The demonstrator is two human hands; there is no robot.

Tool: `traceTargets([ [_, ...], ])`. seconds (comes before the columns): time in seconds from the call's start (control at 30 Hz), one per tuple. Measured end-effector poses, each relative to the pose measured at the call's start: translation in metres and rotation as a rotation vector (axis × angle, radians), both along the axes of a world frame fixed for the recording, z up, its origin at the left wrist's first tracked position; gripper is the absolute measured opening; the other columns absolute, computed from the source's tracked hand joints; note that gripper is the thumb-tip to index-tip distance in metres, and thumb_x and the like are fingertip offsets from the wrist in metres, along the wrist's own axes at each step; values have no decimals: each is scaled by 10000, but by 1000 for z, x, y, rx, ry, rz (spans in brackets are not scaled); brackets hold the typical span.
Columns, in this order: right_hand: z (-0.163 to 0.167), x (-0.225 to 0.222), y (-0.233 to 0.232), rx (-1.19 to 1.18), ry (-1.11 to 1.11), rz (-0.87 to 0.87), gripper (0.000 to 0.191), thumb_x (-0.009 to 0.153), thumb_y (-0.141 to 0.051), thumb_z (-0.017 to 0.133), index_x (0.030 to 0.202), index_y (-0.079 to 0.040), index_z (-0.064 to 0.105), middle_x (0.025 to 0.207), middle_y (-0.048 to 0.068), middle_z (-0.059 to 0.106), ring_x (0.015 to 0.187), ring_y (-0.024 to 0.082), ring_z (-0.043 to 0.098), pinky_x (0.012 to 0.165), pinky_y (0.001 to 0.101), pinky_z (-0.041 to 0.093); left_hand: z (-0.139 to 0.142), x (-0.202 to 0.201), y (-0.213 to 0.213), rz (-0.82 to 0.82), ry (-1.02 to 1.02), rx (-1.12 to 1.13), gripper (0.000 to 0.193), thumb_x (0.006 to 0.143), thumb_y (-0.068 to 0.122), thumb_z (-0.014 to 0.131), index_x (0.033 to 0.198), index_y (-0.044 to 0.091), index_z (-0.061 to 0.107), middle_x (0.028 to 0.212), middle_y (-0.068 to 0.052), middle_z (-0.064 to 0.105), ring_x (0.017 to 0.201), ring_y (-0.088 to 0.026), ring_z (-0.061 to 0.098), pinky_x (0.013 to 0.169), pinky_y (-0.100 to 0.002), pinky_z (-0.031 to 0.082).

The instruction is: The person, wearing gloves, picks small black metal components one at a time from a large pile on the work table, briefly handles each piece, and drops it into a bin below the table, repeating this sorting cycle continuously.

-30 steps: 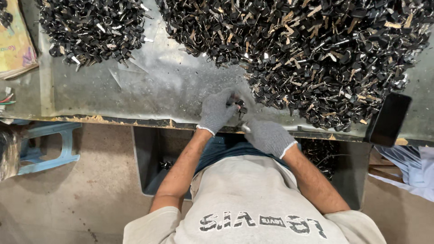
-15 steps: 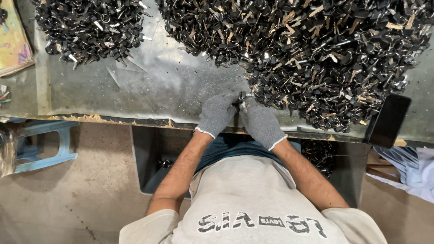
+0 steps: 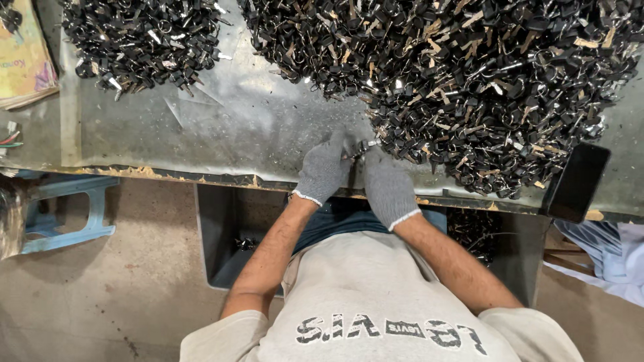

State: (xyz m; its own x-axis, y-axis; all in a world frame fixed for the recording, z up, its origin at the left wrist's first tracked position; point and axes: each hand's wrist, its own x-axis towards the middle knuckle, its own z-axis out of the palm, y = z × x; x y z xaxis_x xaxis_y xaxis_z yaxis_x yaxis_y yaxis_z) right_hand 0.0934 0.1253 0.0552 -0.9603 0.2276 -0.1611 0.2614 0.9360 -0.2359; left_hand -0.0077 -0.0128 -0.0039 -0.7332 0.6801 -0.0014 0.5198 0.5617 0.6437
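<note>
A: Status? Left hand [image 3: 323,171] and right hand [image 3: 388,188], both gloved, are pinched together on one small key part [image 3: 363,145] at the near edge of the large pile [image 3: 469,87].

B: Risk: glove slip. The part may fall off the table [image 3: 221,127] into the bin [image 3: 228,234] below.

You're in a workshop — worn metal-topped bench [image 3: 221,127], huge heaps of small black parts [image 3: 469,74], bare concrete floor [image 3: 100,295].
</note>
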Motion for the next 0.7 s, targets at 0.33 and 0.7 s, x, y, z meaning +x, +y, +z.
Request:
traceTargets([
  [0.33,5,11,-4,198,98,93,341,851,-110,605,1158,37,585,852,224,701,659,335,727,498,408,588,4,5,-3,-26,138,127,234,829,153,739,1053,121,682,925,-127,694,901,-362,683,798,-498,533],
  [0.7,-16,-3,10,28,61,72,271,895,-137,625,1076,59,580,740,190,698,635,332,729,488,431,578,-1,9,-1,-86,197,118,297,868,120,694,1162,83,670,958,-134,681,935,-356,680,840,-489,540],
])
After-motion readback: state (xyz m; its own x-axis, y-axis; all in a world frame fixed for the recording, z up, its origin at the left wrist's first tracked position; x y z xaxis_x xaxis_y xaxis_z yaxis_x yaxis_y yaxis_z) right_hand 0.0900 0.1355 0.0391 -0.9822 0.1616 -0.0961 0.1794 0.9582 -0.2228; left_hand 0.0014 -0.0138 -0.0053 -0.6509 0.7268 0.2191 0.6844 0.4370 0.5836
